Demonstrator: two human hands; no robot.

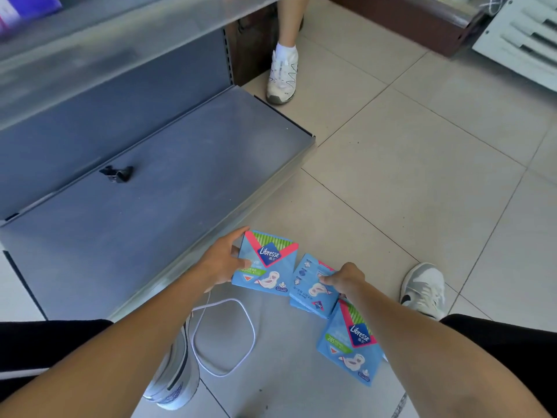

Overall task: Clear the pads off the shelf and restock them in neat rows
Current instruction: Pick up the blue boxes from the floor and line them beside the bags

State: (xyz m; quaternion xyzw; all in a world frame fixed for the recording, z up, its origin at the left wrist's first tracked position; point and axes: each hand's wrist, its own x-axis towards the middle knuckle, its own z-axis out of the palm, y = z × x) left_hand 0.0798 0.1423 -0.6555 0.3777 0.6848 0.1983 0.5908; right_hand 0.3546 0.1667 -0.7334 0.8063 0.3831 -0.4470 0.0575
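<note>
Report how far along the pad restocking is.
Done: the bottom shelf holds no pads, only a small black clip. In hand: left hand grips one pad pack; right hand holds another pack on the floor. Left: restocking every pack, including the third pack.

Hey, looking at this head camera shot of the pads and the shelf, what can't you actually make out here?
- Upper shelf, head view: motion blur smears it; the purple item at the top-left corner is cut off by the edge.
- Middle pad packs: the right hand covers part, so their count is unclear.
- Pack stack in the left hand: how many packs it holds is unclear.
- Small print on the packs: too small.
</note>
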